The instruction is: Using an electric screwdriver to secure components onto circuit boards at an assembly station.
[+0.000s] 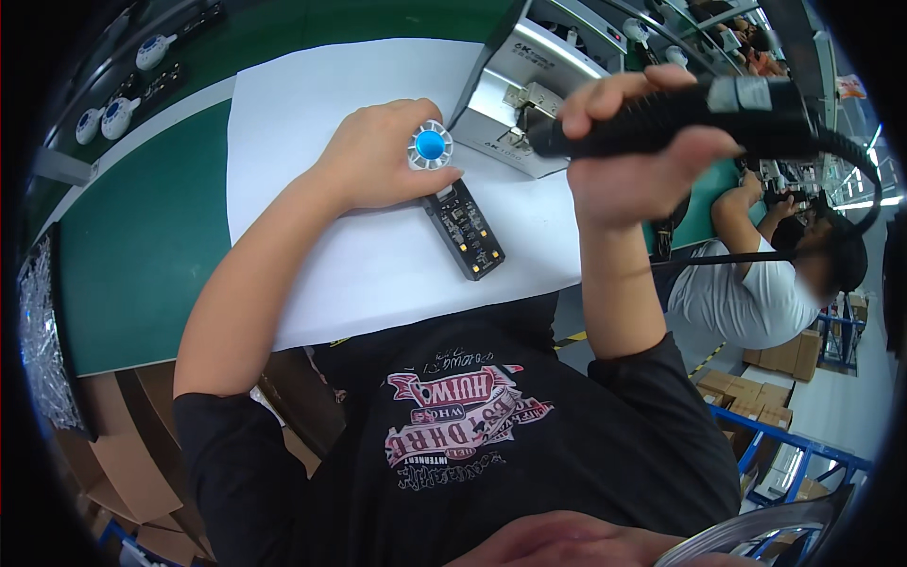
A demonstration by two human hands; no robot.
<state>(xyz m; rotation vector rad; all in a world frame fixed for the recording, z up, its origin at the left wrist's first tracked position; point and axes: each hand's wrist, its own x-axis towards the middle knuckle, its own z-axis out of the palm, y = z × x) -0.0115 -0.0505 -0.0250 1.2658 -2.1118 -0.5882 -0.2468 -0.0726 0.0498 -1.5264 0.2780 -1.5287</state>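
The left hand (pixel 376 156) pinches a white-rimmed blue disc (pixel 431 145) at the top of a black circuit board (pixel 465 230), which slants across white paper (pixel 378 274), short of its near edge. The right hand (pixel 619 184) grips a black power screwdriver (pixel 652 115), its nose beside the silver box (pixel 493 93); whether they touch, I cannot tell. Paper stretches between board and right forearm.

Black short-sleeved T-shirt (pixel 539 482), 6 o'clock. Chest print (pixel 463 416): pinkish-red ribbon banners, pale lettering, thin grey script above and below. Left sleeve (pixel 236 463) at 8 o'clock, right sleeve (pixel 671 406) at 4, both plain black, ending near elbows. Forearms (pixel 255 260) bare; left fingers (pixel 408 111) and right fingers (pixel 609 94) ungloved, right blurred.
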